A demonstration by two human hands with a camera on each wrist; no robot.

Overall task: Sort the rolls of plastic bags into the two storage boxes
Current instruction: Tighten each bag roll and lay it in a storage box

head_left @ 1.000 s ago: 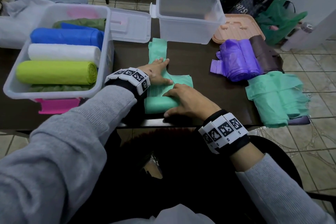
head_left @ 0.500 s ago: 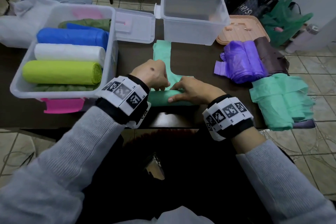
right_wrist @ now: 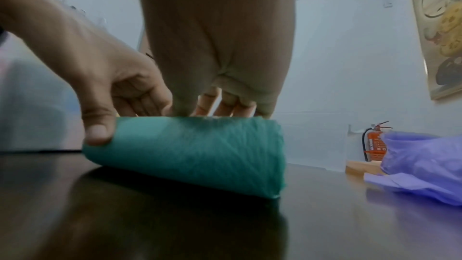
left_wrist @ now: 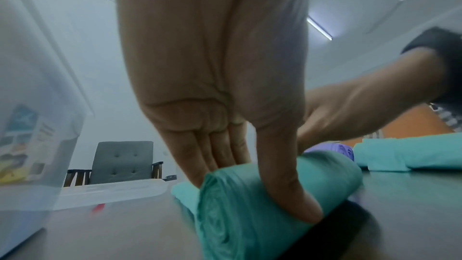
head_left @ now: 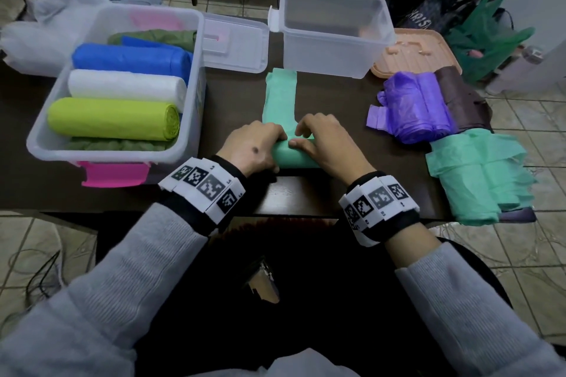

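Note:
A teal-green roll of bags [head_left: 291,159] lies crosswise near the table's front edge. Its loose narrow strip [head_left: 280,92] runs away toward the empty clear box [head_left: 333,61]. My left hand [head_left: 260,144] grips the roll's left end, thumb on the near side [left_wrist: 295,205] and fingers behind. My right hand [head_left: 318,141] curls over the roll's right part [right_wrist: 195,149]. The left box [head_left: 196,95] holds blue [head_left: 128,58], white [head_left: 125,86] and lime [head_left: 110,118] rolls over olive ones.
A purple roll [head_left: 416,107], a brown roll [head_left: 459,95] and a loose teal-green bundle [head_left: 477,174] lie at the table's right. A clear lid [head_left: 235,46] and a peach lid [head_left: 416,52] lie at the back. Bags crowd the floor at the back right.
The roll has turned away from me and taken up the wide part of the sheet. Both hands went from lying flat on it to curling round it.

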